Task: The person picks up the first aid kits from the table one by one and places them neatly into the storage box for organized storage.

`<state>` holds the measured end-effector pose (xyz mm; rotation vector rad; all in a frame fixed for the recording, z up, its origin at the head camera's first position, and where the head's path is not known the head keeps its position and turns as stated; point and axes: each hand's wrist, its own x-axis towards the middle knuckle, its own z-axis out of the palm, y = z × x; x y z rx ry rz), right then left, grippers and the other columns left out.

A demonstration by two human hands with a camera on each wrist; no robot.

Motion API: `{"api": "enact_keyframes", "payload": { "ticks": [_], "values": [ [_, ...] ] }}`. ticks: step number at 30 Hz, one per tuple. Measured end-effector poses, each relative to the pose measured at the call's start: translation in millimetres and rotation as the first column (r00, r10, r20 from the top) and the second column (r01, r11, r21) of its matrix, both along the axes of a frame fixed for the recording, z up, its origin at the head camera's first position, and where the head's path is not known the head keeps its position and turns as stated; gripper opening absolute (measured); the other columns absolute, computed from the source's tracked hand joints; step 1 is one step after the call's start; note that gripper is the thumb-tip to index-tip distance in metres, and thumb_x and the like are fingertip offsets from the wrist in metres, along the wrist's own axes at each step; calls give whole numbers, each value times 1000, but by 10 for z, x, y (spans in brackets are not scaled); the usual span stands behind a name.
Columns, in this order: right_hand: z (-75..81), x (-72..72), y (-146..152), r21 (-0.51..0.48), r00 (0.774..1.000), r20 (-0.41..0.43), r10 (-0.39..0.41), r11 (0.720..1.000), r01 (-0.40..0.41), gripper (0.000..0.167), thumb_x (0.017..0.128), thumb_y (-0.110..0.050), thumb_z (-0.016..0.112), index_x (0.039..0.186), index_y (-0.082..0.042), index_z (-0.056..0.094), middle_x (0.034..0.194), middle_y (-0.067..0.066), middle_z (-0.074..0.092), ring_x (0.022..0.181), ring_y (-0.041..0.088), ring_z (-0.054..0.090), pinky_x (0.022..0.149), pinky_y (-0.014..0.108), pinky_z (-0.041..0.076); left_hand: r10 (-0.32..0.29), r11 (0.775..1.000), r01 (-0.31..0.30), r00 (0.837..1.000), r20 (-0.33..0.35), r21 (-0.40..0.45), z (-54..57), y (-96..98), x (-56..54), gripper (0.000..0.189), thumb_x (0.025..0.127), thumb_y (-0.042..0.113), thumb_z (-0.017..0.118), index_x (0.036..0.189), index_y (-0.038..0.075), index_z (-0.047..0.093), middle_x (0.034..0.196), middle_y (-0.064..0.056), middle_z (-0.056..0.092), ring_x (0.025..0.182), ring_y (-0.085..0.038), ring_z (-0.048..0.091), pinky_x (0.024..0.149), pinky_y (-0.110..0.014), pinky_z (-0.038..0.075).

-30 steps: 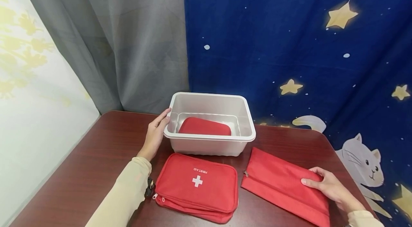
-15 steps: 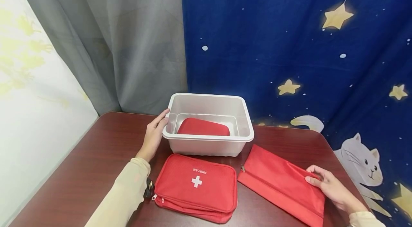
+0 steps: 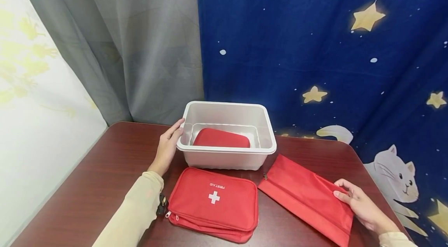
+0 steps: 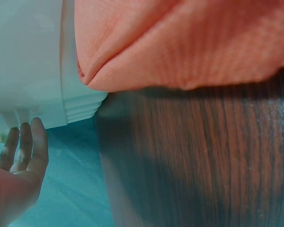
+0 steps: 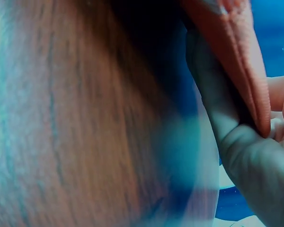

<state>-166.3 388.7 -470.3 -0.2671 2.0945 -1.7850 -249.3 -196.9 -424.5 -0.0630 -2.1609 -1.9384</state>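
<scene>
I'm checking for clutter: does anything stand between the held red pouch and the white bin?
No, nothing visible: the first-aid bag lies left of the pouch, in front of the bin, off the direct path.

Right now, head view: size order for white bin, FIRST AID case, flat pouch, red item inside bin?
1. white bin
2. FIRST AID case and flat pouch: too close to rank; pouch cut by frame edge
3. red item inside bin, partly hidden

Red pouch (image 3: 308, 197) at a steeper slant
</scene>
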Motion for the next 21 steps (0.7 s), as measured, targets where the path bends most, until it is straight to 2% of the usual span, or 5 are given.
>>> {"api": "enact_keyframes", "payload": {
  "ticks": [10, 17, 21],
  "values": [
    [100, 13, 0, -44, 999, 5, -39, 998, 40, 18, 105, -5, 46, 110, -19, 55, 95, -3, 66, 80, 14, 66, 64, 30, 57, -7, 1000, 7, 1000, 4, 0, -22, -18, -9, 44, 105, 26, 49, 148, 21, 50, 152, -2, 46, 139, -16, 40, 117, -38, 28],
    [190, 17, 64, -27, 991, 16, -136, 990, 136, 15, 104, -7, 49, 110, -19, 56, 97, 0, 66, 81, 17, 67, 67, 34, 59, -10, 1000, 10, 1000, 0, 0, -28, -24, -19, 44, 105, 27, 49, 148, 21, 50, 152, -2, 46, 138, -15, 41, 117, -38, 28],
    [206, 10, 75, -28, 976, 33, -214, 976, 215, 13, 104, -7, 51, 108, -18, 55, 95, 2, 66, 80, 17, 68, 67, 35, 60, -7, 1000, 7, 1000, -8, -6, -26, -18, -16, 44, 105, 28, 49, 147, 21, 51, 151, -3, 47, 137, -16, 41, 116, -38, 29]
  ]
}}
